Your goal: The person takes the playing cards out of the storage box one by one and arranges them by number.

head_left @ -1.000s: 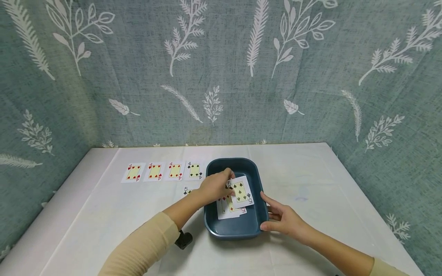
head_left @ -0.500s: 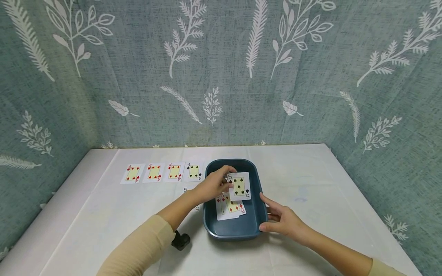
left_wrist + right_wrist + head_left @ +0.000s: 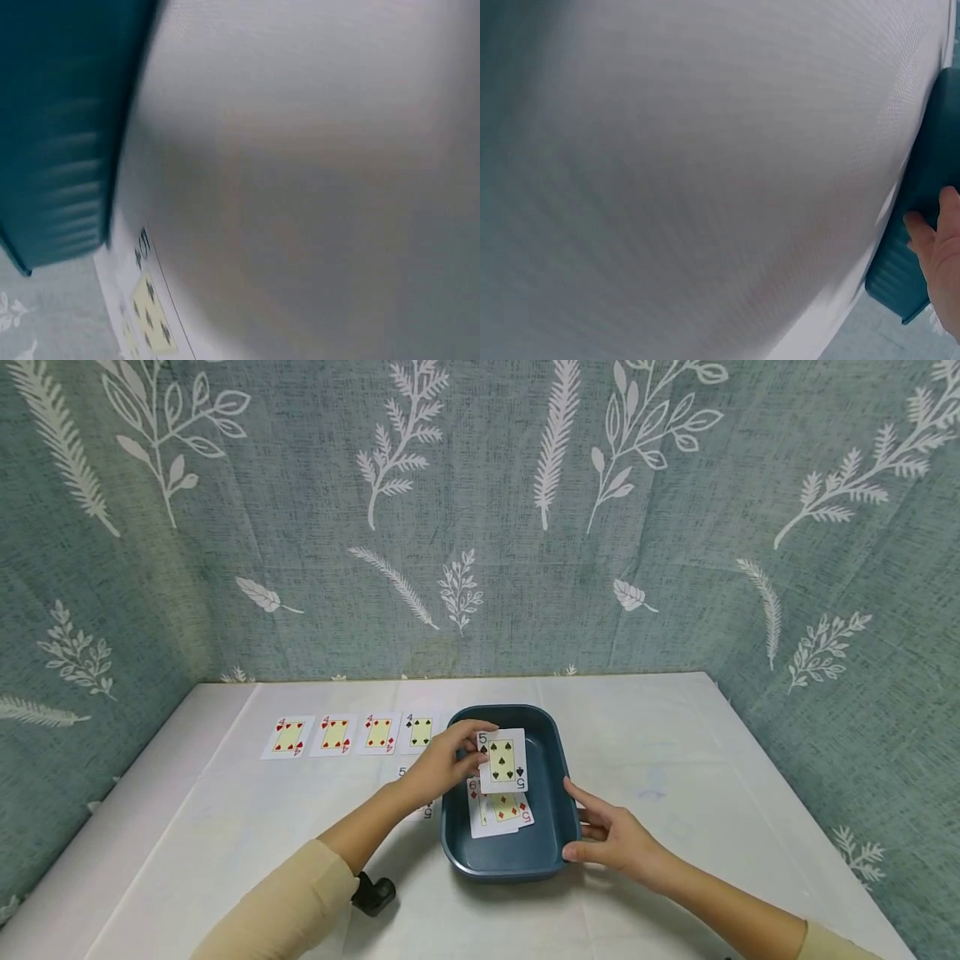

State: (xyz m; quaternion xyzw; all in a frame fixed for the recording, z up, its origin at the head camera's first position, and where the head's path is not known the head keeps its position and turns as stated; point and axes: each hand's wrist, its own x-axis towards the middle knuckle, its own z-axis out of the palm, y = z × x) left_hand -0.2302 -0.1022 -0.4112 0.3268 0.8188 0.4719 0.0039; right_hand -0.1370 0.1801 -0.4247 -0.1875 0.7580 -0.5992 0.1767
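My left hand [image 3: 435, 766] pinches a playing card, the five of spades [image 3: 502, 762], by its left edge over a dark blue rectangular tray [image 3: 551, 852]. Below it in the tray lie overlapping diamond cards [image 3: 491, 827], partly covered by the held card. My right hand [image 3: 617, 839] rests against the tray's right wall, thumb and fingers spread along it. The right wrist view shows these fingers [image 3: 922, 238] on the tray's outer side. In the left wrist view, the tray's wall [image 3: 60, 150] stands beside a black five [image 3: 154, 319] on the table; the hand itself is out of that view.
A row of several fours [image 3: 334, 737] lies face up at the back left of the white table [image 3: 675, 752]. A five [image 3: 422, 814] below the row is mostly hidden by the left hand and arm. A black object [image 3: 375, 893] sits by the left sleeve. Patterned curtains [image 3: 495, 593] enclose the table.
My left hand has lifted the five of spades off the cards in the tray and carried it left. The right hand stays at the tray's wall.
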